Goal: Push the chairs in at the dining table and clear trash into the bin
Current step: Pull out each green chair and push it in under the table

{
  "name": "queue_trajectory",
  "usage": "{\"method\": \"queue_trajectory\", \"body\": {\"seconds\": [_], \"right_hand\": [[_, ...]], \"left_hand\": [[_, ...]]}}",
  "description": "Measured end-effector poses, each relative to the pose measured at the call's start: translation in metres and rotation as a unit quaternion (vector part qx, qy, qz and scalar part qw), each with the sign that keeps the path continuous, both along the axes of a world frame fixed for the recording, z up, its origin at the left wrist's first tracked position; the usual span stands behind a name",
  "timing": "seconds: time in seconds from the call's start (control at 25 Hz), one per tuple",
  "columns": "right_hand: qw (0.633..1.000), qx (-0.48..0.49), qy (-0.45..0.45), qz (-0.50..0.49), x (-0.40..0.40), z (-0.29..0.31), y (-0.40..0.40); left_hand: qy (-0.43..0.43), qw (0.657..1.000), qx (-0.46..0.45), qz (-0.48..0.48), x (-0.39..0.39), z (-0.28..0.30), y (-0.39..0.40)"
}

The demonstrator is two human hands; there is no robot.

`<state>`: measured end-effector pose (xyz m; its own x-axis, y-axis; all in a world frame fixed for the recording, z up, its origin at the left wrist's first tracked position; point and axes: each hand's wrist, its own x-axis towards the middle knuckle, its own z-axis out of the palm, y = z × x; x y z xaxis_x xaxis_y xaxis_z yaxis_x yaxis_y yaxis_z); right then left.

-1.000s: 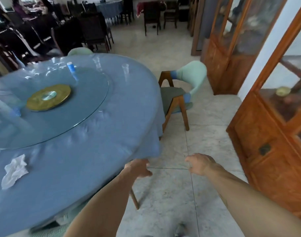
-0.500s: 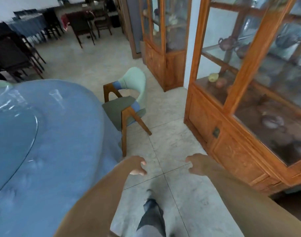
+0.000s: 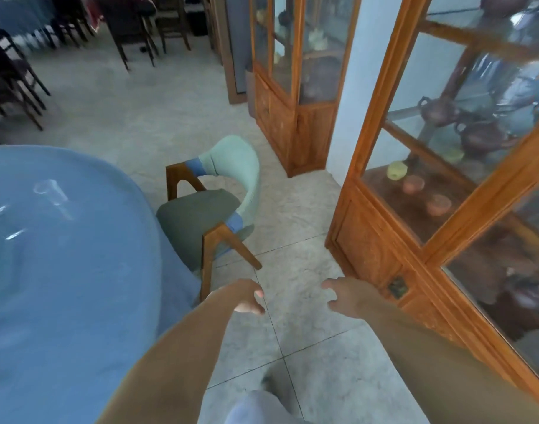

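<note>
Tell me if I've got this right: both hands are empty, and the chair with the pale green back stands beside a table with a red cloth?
Not quite. The head view shows the table covered in a blue cloth, not red. The rest holds: the left hand and right hand hold nothing, and the chair stands beside the table.

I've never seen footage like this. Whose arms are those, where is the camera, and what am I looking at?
There is no machine here: a person wears a wide-angle camera on the head, looking forward and down. The two arms reaching into view are their own. The left hand and right hand both hang above the tiled floor, fingers loosely curled, holding nothing. At left is a round dining table under a blue cloth, with a clear glass on it. Ahead stands a chair with a pale green back, its seat partly under the table's edge. At right is a wooden display cabinet with teapots behind glass.
</note>
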<state>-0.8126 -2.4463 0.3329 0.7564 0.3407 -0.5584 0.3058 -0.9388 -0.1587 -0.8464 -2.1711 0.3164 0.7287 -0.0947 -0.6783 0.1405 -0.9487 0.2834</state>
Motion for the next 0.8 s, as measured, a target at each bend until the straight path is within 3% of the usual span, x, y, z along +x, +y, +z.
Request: {"method": "queue_trajectory", "body": {"seconds": [0.36,0.56,0.8], "right_hand": [[0.999,0.017,0.046,-0.006,0.144,-0.013,0.039],[0.998,0.027,0.052,0.023,0.265,-0.029,0.039],[0.991,0.013,0.010,0.130,0.422,-0.017,0.041]], "left_hand": [[0.027,0.999,0.012,0.012,0.150,-0.011,0.033],[0.015,0.999,0.037,0.025,0.250,-0.014,0.022],[-0.004,0.983,0.093,0.156,0.369,-0.004,0.002]]}}
